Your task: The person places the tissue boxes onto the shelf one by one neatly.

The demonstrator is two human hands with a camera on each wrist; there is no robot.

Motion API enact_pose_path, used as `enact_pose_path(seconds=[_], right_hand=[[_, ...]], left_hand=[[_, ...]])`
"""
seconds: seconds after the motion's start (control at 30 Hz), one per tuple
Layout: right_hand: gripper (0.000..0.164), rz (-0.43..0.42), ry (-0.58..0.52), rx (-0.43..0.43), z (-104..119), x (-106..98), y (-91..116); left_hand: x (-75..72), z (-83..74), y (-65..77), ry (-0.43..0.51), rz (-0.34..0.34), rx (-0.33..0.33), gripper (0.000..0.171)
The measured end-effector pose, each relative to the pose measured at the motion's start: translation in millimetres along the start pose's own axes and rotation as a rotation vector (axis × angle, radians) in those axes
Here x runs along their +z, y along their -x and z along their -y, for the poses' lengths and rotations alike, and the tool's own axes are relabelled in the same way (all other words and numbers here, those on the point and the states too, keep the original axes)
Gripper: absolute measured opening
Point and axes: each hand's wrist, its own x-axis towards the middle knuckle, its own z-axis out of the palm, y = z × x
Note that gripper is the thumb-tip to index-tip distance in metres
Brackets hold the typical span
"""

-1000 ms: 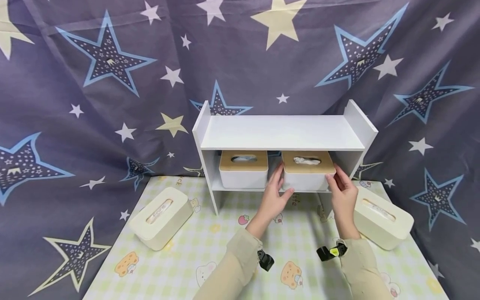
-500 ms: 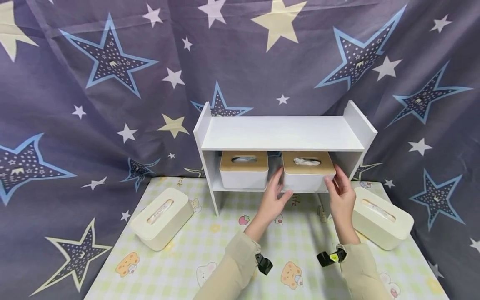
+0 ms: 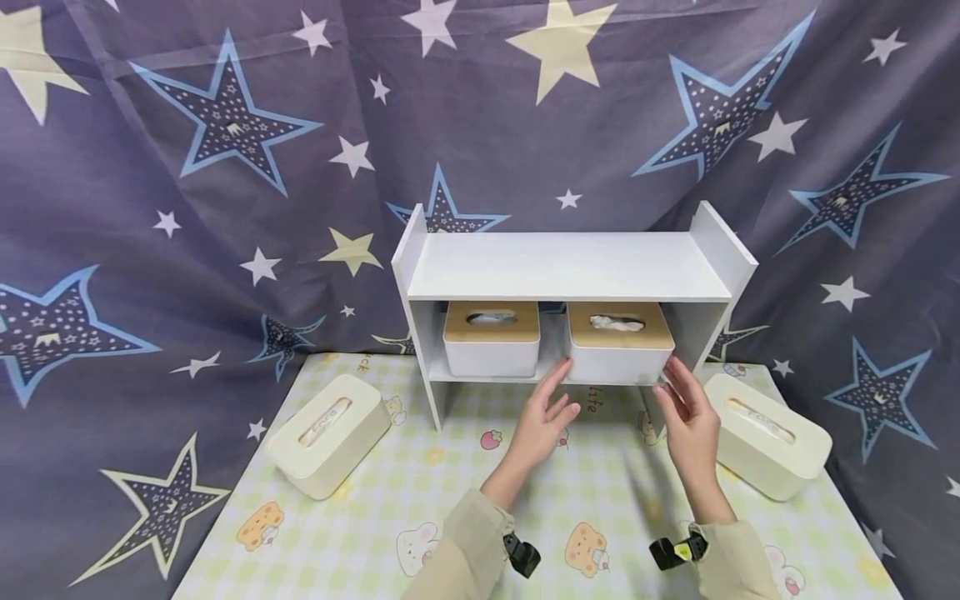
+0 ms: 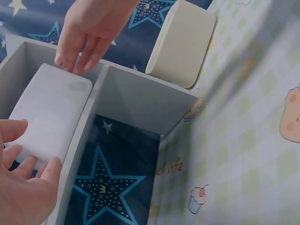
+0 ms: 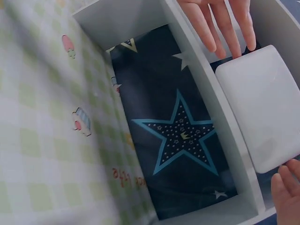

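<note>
A white tissue box with a wood-coloured lid point(image 3: 619, 360) stands on the lower level of the white shelf point(image 3: 555, 265), on its right side. At its left front corner is my left hand point(image 3: 538, 425), fingers extended; whether the index fingertip touches the box I cannot tell. By the opposite corner my right hand point(image 3: 692, 423) has its fingers spread, close to the box and holding nothing. Both wrist views show the box's white side point(image 4: 52, 108) between the two hands. A matching wood-lidded tissue box point(image 3: 491, 358) sits left of it on the same level.
A cream tissue box point(image 3: 330, 437) lies on the checked tablecloth point(image 3: 450, 467) left of the shelf. Another cream tissue box point(image 3: 767, 437) is on the right, near my right hand. Behind the shelf hangs a dark star-patterned curtain point(image 3: 495, 100).
Both hands have let go of the right wood-lidded tissue box and drawn back slightly towards me. The box stays on the shelf.
</note>
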Motion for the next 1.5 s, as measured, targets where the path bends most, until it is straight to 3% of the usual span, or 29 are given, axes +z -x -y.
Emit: enact_pose_path(seconds=[0.37, 0.6, 0.83, 1.2, 1.33, 1.5], right_hand=[[0.045, -0.037, 0.048, 0.017, -12, -28, 21], [0.044, -0.074, 0.107, 0.033, -31, -56, 29], [0.043, -0.171, 0.199, 0.065, -46, -87, 34], [0.043, -0.382, 0.309, 0.193, -67, -124, 36], [0.052, -0.455, 0.354, 0.249, -76, -133, 34], [0.070, -0.417, 0.354, 0.442, -88, -144, 26]], left_hand=[[11.0, 15.6, 11.0, 0.020, -0.027, 0.006, 0.057], [20.0, 26.0, 16.5, 0.016, -0.029, -0.045, 0.052], [33.4, 33.1, 20.4, 0.011, 0.003, -0.087, 0.047], [61.5, 39.1, 19.3, -0.031, 0.074, -0.134, 0.043], [67.6, 40.0, 19.3, -0.027, 0.083, -0.141, 0.042], [68.8, 41.4, 20.8, -0.029, 0.087, -0.142, 0.041]])
